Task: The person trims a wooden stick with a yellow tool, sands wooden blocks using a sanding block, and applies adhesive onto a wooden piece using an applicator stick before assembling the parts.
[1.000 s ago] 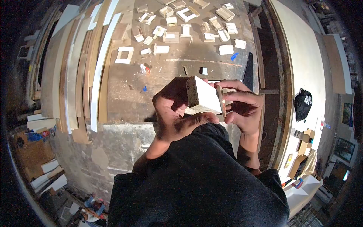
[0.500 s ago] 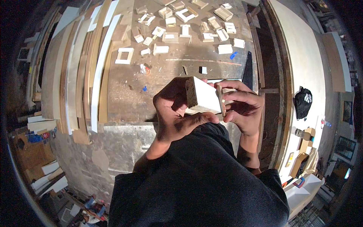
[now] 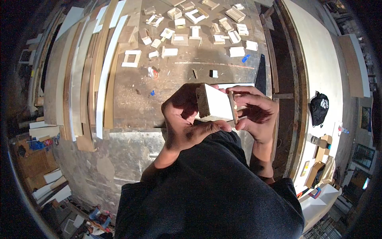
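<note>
Between my two hands, above the table's near edge, is a small white-faced wooden block [image 3: 218,104] with a rough brown end facing left. My left hand [image 3: 177,115] wraps round its left side, the thumb stretched along the lower edge. A thin wooden piece [image 3: 233,107] stands against the block's right end. My right hand [image 3: 258,110] pinches that thin piece between fingers and thumb. Whether the two pieces are joined, I cannot tell. Beyond the hands, a small black-and-white piece [image 3: 214,73] lies on the table.
Several small wooden assemblies [image 3: 195,32] are spread over the far table [image 3: 131,89]. Long boards [image 3: 89,75] lie along the left. A dark tapered blade [image 3: 260,73] rests at the right edge. On the pale bench at right are a black cap-like item [image 3: 319,108] and an open cardboard box [image 3: 316,173].
The white block has tilted slightly in my hands, so its upper face is turned a little differently and more of its lower side shows. Both hands keep their hold.
</note>
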Tool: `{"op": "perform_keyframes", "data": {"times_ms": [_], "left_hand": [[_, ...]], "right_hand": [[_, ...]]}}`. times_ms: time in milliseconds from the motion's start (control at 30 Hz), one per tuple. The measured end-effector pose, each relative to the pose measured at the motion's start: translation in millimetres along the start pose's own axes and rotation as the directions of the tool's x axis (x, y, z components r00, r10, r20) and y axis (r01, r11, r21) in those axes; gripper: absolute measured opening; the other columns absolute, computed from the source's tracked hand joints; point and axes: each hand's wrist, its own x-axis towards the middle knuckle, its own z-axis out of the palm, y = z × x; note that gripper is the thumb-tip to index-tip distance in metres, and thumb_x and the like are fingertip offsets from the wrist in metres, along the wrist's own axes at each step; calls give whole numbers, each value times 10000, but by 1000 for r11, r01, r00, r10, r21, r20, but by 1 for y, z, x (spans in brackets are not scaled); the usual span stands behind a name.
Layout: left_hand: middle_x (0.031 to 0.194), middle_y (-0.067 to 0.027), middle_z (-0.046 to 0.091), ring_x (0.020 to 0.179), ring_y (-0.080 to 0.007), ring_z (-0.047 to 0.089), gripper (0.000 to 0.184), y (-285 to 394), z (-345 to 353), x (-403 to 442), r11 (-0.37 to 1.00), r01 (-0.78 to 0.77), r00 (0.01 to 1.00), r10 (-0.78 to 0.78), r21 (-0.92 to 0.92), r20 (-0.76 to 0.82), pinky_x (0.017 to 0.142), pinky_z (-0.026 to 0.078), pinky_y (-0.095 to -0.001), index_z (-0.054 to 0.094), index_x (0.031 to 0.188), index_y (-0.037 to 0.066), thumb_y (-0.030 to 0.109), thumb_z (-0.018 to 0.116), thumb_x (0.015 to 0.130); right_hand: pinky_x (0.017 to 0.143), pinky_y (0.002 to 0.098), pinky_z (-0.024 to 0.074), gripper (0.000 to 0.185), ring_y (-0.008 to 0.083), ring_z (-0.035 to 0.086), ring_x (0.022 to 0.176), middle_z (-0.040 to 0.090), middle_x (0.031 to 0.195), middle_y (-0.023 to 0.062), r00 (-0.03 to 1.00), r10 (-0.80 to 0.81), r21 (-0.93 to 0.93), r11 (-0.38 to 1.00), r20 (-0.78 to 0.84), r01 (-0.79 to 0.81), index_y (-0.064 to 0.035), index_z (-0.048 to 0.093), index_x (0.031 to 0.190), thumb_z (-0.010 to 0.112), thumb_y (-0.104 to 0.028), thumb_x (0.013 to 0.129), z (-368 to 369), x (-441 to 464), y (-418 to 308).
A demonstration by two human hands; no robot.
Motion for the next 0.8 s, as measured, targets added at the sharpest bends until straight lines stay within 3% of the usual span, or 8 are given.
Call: {"op": "perform_keyframes", "data": {"times_ms": [467, 800], "left_hand": [[1090, -139, 671, 1017, -183, 659, 682, 0, 2, 0, 997, 2, 1000, -1, 81, -7, 902, 535, -326, 555, 1182, -82, 117, 928, 646], [1094, -147, 668, 1013, -183, 654, 662, -11, 3, -2, 997, 67, 997, -67, -29, -26, 890, 530, -322, 545, 1188, -80, 141, 911, 683]], "right_hand": [[717, 280, 614, 520, 235, 662, 1030, 624, 1220, 214, 999, 51, -38, 998, -15, -51, 35, 704, 1093, 903, -102, 634, -2, -3, -3], [742, 293, 619, 481, 232, 665, 1023, 627, 1214, 189, 997, 77, -50, 996, -29, -78, 20, 710, 1088, 883, -45, 643, -1, -3, -8]]}}
